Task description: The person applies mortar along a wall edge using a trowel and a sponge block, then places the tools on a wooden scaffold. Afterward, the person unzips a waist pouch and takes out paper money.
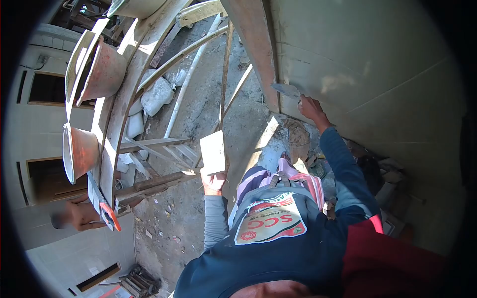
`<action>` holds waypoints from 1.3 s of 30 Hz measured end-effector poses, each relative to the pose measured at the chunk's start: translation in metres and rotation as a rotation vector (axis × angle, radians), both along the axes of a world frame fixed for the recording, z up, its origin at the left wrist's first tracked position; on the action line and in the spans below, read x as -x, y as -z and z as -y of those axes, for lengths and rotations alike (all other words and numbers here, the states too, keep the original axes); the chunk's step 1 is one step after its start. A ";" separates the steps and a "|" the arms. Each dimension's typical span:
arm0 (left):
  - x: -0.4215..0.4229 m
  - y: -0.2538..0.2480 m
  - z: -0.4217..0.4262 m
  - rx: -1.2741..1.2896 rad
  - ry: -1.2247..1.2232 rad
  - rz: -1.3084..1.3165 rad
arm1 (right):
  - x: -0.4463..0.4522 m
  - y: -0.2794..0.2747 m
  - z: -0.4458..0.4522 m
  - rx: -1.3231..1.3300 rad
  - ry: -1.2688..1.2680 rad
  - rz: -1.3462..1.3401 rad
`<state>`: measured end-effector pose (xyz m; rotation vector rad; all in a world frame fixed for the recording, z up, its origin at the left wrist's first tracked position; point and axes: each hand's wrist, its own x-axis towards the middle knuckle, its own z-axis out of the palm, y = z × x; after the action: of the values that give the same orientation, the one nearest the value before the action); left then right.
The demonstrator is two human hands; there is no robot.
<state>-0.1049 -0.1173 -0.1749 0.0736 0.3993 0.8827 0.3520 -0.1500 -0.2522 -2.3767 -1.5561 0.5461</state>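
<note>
My right hand (pixel 312 110) is closed on the handle of a trowel (pixel 286 90). The trowel's metal blade is at the lower part of the wall edge (pixel 272 94); whether it touches cannot be made out. Lower and to the left, my left hand (pixel 214 183) grips a pale, flat rectangular board (pixel 212 153) by its near end. The board's bright face shows no clear detail, and part of my fingers is hidden behind it.
Buckets (pixel 104 69) and an orange-handled saw (pixel 109 214) are along a raised plank (pixel 115 119) on the left. Wooden poles (pixel 226 74) and white sacks (pixel 158 93) stand below. Another person (pixel 84 213) is at lower left. A smooth wall (pixel 367 64) rises on the right.
</note>
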 end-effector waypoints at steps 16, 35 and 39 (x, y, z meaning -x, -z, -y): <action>-0.025 -0.001 -0.010 -0.127 0.027 0.004 | -0.011 -0.205 0.015 -0.381 0.008 -0.089; -0.165 -0.156 -0.056 -0.242 0.218 0.390 | 0.133 -0.269 0.016 -1.043 -0.099 0.034; -0.150 -0.180 -0.063 -0.158 0.153 0.501 | 0.162 -0.236 0.016 -1.089 -0.128 0.183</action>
<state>0.0455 -0.0547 0.0051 0.0256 -0.1434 0.7484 0.1898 -0.1663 -0.0160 -1.5011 -1.4973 -0.4409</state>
